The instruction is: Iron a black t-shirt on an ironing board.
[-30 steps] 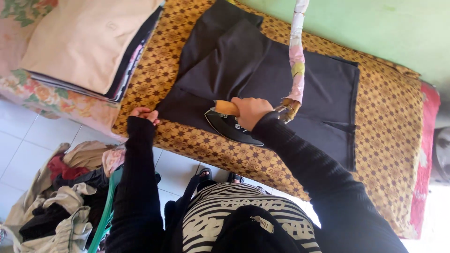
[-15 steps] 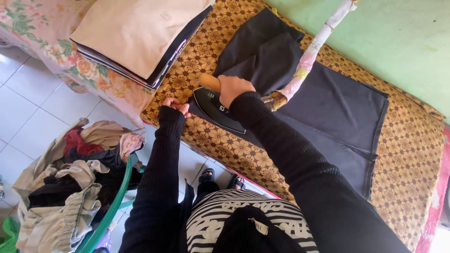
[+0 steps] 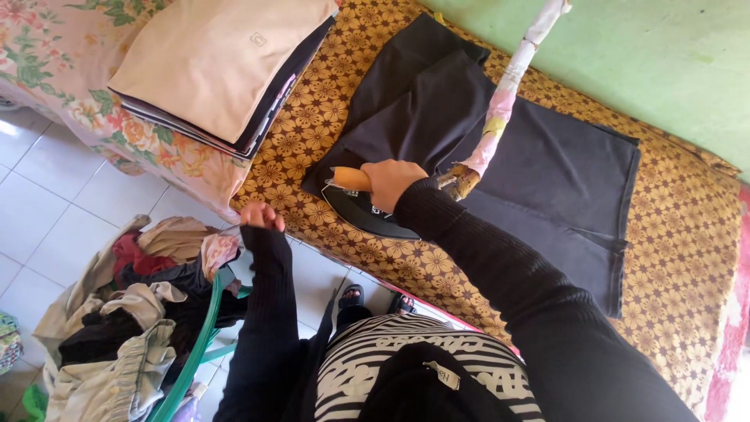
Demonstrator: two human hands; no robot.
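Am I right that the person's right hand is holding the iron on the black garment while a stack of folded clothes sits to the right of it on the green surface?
Not quite. In the head view, the stack of folded clothes lies to the left of the iron, on the floral cloth. The right hand does hold the iron on the black garment.

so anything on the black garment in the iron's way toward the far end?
Mostly no: right hand grips the iron at the black garment's near edge. Only the cloth-wrapped cord crosses above the fabric beside it.

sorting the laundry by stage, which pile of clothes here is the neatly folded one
The stack with the beige top piece on the floral cloth, left of the iron, is folded flat. The pile in the green basket on the floor is crumpled.
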